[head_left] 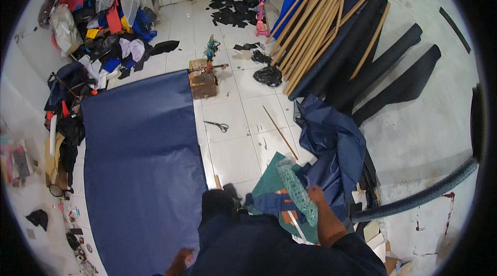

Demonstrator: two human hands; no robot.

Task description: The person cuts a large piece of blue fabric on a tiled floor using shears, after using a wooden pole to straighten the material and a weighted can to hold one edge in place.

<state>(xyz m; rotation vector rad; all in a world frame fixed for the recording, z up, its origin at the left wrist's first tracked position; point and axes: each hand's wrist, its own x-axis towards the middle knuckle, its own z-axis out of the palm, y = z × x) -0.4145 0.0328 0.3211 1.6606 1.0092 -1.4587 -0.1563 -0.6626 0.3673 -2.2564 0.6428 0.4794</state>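
Observation:
My right hand point(316, 194) is closed at the upper right edge of a crumpled, see-through plastic sheet point(296, 189) with a pale green pattern. Under the plastic lie a green mat point(266, 178) and folded dark blue cloth pieces point(270, 202). Orange-brown patches and a white strip point(296, 225) show beside them. Low in the picture, my left hand point(182, 259) is over the near right part of a large dark blue fabric sheet point(142, 162) spread on the floor. Its fingers are too blurred to read.
Scissors point(217, 126) and a thin wooden stick point(280, 132) lie on the white tiles. A brown wooden block point(203, 84) stands at the sheet's far corner. Bunched blue fabric point(334, 139) is at the right, below leaning cardboard tubes point(313, 27). Scrap cloth point(111, 38) is heaped at left.

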